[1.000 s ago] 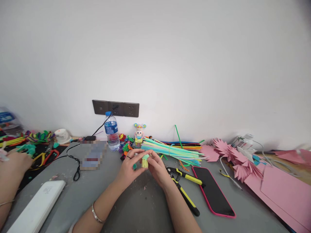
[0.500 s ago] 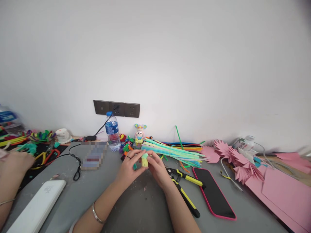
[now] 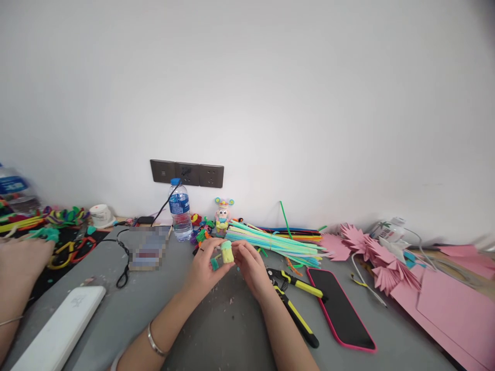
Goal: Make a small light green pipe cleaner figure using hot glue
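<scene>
Right hand (image 3: 252, 266) now slightly off the yellow-green piece (image 3: 227, 253), grip unclear; left hand (image 3: 202, 269), grip closed on it.

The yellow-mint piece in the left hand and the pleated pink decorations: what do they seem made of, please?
Yellow-mint piece: perhaps chenille or foam clay, matte, with soft, shineless sides.
Pleated pink decorations: probably matte paper, given their crisp folds.

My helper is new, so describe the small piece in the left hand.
Over the grey table, find the left hand. It holds the small piece: mint-green on top, yellow below. Those two colours set it apart from the teal bit nearby.
</scene>
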A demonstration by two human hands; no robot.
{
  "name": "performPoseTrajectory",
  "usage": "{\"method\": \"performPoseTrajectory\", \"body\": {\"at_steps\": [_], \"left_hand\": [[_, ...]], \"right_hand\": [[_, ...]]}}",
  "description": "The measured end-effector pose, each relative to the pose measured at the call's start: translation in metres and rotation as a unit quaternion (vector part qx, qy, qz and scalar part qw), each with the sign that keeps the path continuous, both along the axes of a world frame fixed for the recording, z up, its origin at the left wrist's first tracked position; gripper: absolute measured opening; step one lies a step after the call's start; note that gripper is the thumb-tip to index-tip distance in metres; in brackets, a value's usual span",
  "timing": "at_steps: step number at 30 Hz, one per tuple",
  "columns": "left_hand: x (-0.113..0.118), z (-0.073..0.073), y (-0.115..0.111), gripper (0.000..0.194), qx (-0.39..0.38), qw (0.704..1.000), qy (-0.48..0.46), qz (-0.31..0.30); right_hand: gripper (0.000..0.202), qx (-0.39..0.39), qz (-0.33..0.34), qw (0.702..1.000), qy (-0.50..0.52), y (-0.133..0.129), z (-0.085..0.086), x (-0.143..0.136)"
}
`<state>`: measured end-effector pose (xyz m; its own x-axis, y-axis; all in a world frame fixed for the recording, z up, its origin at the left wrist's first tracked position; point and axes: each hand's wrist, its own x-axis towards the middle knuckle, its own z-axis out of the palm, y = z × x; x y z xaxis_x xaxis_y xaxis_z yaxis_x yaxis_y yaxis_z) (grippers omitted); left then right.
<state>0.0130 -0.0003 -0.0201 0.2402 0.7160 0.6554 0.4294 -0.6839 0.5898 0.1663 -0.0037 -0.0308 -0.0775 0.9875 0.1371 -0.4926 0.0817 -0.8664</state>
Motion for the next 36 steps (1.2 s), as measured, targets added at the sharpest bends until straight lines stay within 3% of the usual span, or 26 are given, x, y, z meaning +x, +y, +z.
{"method": "performPoseTrajectory", "body": {"at_steps": [7,12,28,32,36], "left_hand": [[-0.0009,-0.0026,-0.0012,0.040,-0.139,0.989,-0.054,0.017],[0.0012,0.0002,-0.0012,0.037,-0.100,0.994,-0.043,0.002],[0.0028,-0.0006,-0.0021,0.037,-0.130,0.990,-0.038,-0.026],[0.0038,-0.0027,-0.0005,0.042,-0.116,0.993,-0.022,-0.023],[0.0047,-0.0063,0.0007,0.049,-0.097,0.995,-0.003,-0.033]], "right_hand": [[0.021,0.004,-0.032,0.999,-0.011,-0.0008,0.0024,0.0028],[0.016,0.021,-0.011,1.000,0.004,-0.0023,0.0044,0.0010],[0.014,0.050,0.006,0.996,0.069,0.0015,0.0018,-0.0015],[0.007,0.039,0.008,0.998,0.042,0.0022,-0.0011,0.0000],[0.017,0.039,-0.015,0.999,0.005,0.0004,-0.0018,0.0012]]}}
